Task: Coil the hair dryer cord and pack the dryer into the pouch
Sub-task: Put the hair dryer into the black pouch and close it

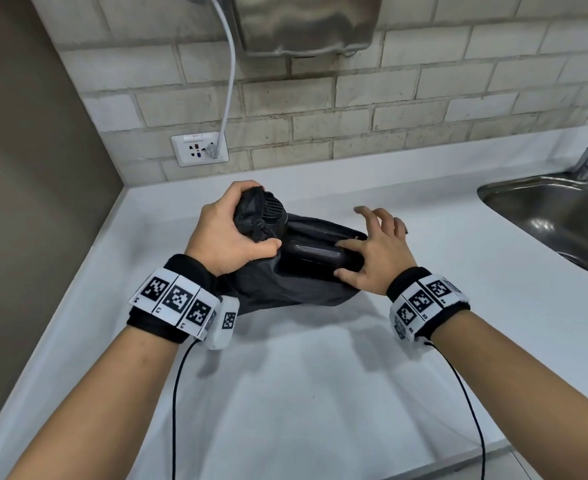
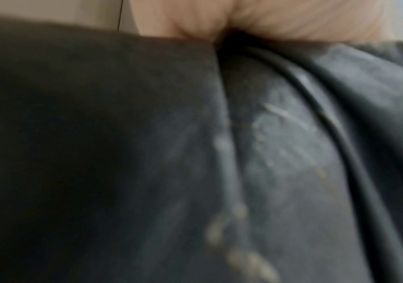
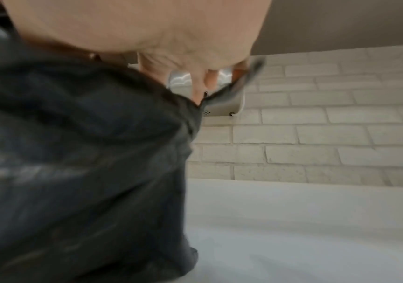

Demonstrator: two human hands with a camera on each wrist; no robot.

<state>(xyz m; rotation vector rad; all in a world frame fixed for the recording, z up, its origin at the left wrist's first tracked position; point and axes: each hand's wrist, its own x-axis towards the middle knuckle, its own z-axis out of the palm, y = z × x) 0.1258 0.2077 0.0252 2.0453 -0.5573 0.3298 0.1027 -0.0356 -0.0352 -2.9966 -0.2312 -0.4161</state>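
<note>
Packing step: the left hand (image 1: 228,233) clamps the black plastic hair dryer (image 1: 285,233) — its grip curled tight — while the right hand (image 1: 375,258), fingers spread loose, holds nothing, steadying the dark fabric pouch (image 1: 285,289) on the white surface (image 1: 320,375). Next, likely, pulling fabric over the dryer's vented end.

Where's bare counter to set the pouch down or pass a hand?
Free: the near counter in front of both wrists, and the strip between the right hand and the sink. Crowded: mid-counter, where the left hand grips the dryer at the pouch.

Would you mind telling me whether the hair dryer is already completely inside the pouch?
No: in the head view the hair dryer still sticks out of the pouch, its vented end gripped by the left hand.
</note>
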